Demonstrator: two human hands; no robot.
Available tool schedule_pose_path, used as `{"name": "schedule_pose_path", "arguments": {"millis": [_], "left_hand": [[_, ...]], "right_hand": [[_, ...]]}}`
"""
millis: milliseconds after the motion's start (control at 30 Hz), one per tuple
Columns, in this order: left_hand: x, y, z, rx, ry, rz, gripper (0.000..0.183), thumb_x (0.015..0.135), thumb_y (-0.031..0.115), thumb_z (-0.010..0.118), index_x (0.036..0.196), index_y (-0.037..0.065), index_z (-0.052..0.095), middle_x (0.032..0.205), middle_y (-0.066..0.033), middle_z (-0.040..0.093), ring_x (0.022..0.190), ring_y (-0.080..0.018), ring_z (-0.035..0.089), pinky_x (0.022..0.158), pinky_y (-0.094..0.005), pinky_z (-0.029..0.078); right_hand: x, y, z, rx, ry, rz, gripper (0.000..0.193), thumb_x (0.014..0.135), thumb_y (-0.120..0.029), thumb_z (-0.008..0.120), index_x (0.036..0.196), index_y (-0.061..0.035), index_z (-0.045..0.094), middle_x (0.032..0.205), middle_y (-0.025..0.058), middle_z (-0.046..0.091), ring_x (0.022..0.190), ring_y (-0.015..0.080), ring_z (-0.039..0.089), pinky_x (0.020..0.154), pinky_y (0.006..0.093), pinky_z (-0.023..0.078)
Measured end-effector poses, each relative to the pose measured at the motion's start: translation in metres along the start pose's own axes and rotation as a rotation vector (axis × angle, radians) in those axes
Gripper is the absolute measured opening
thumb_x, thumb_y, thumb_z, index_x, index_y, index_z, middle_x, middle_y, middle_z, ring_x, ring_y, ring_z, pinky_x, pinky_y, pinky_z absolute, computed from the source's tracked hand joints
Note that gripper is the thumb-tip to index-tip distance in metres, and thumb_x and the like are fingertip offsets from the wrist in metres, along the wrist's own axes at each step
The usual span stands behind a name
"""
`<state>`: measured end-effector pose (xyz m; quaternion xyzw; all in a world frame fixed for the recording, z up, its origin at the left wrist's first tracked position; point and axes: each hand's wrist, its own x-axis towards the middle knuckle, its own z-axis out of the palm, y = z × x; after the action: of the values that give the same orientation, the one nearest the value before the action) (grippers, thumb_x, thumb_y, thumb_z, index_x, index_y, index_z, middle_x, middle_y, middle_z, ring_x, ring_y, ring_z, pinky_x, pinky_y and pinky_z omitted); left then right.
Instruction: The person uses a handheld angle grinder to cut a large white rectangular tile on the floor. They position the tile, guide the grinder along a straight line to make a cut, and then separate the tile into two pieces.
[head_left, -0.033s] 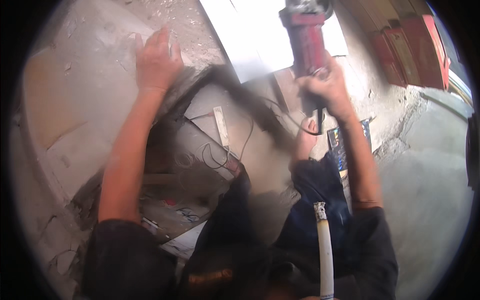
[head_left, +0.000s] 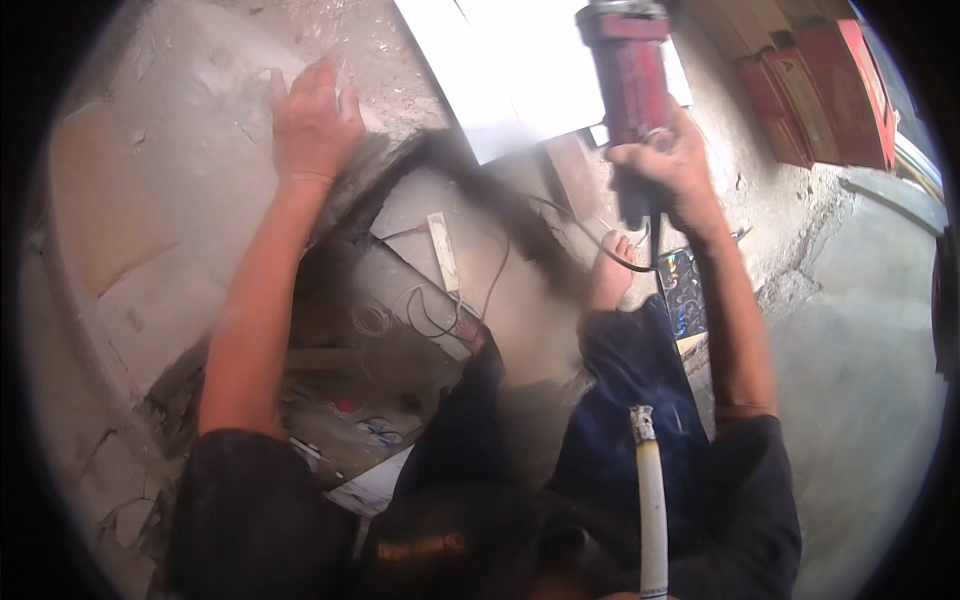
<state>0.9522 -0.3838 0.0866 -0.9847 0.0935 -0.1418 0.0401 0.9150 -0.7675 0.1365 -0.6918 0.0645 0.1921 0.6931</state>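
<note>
A red power tool [head_left: 632, 75] stands at the far centre-right of the scene, its body upright over a bright white sheet [head_left: 520, 70] lying on the ground. The right hand [head_left: 668, 168] grips the tool's dark handle, fingers wrapped tight around it, with a black cord [head_left: 590, 235] looping down from below the fist. To the left, the left hand [head_left: 312, 125] presses flat on a dusty grey slab [head_left: 180, 160], fingers spread wide and holding nothing. Between the two arms lies a heap of broken boards, with a narrow white strip [head_left: 442, 250] and thin tangled wires [head_left: 440, 315] resting on top. A bare foot [head_left: 610, 275] shows just below the right hand. Near its right side lies a small dark packet [head_left: 682, 290] with coloured print. At far right, flat red boxes [head_left: 815, 85] lean against the wall. A cigarette [head_left: 650, 500] juts up from the near edge.
</note>
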Motion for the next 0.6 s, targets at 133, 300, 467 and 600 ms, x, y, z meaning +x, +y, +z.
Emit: {"name": "schedule_pose_path", "arguments": {"millis": [133,300,467,600], "left_hand": [[-0.011,0.02,-0.01,-0.092,0.229,0.165,0.05,0.092,0.017,0.062,0.139,0.001,0.056,0.13,-0.0171,0.066,0.121,-0.0295,0.062,0.118,-0.0491,0.036],[-0.079,0.133,0.025,-0.721,0.008,-0.178,0.049,0.093,0.006,0.059,0.14,-0.007,0.053,0.13,-0.0208,0.066,0.116,-0.0367,0.065,0.102,-0.0439,0.051],[-0.103,0.158,0.101,-1.245,-0.389,-1.237,0.046,0.1,0.014,0.055,0.138,-0.011,0.052,0.117,-0.0154,0.068,0.098,-0.0239,0.069,0.086,-0.034,0.056],[-0.055,0.161,0.128,-1.361,-0.156,-1.178,0.035,0.101,0.015,0.05,0.125,-0.009,0.059,0.104,-0.0117,0.067,0.09,-0.0173,0.066,0.074,-0.0304,0.055]], "right_hand": [[-0.051,-0.023,-0.036,0.139,0.124,0.004,0.066,0.076,-0.029,0.076,0.126,0.0066,0.053,0.091,0.0142,0.065,0.068,0.0195,0.066,0.06,0.032,0.058],[-0.101,0.048,-0.055,0.398,0.312,-0.004,0.072,0.075,-0.028,0.075,0.127,0.014,0.049,0.106,0.0216,0.063,0.08,0.0239,0.069,0.058,0.0346,0.062],[-0.112,0.099,-0.061,0.42,0.437,-0.017,0.071,0.076,-0.025,0.074,0.128,0.0143,0.048,0.113,0.0225,0.06,0.084,0.0255,0.068,0.059,0.0354,0.063],[-0.118,0.102,-0.073,0.47,0.466,-0.014,0.069,0.078,-0.024,0.074,0.128,0.0139,0.047,0.114,0.0227,0.059,0.084,0.0264,0.068,0.059,0.0355,0.063]]}}
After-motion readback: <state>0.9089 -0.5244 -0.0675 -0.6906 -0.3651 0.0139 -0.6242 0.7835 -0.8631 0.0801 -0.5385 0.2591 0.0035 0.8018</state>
